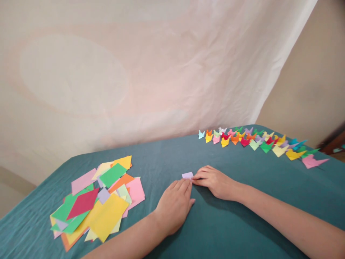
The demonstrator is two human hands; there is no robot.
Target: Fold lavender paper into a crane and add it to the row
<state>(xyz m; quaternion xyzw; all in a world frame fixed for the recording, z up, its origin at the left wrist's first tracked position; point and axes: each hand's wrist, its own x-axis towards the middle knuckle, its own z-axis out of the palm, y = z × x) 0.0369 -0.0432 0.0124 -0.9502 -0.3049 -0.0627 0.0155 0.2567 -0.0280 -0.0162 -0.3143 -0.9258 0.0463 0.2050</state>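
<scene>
Step in hand, as far as one can judge: a fold being lined up or pressed on a small lilac paper (187,175), which lies on the green cloth (229,233) btwn the person's two hands, approx. mid-table. The left hand (174,203) is laid flat, palm down, fingers together, tips on the paper's near edge; its thumb sticks out to the side. The right hand (218,181) has thumb & forefinger drawn close at the paper's right corner (pinching or just touching, can't tell). Next move prob. calls for the left to hold the sheet steady while the right squares the edge and runs the crease firmly; w/ a piece this small, a slip would skew it.

Hard to make out: the paper's near part is under the left fingers, so no. of layers & any crease are unclear. Lower sheets in the loose paper pile (109,216) are mostly covered; rear paper birds (279,151) overlap, so no exact count. Both forearms are cut off by the frame.
</scene>
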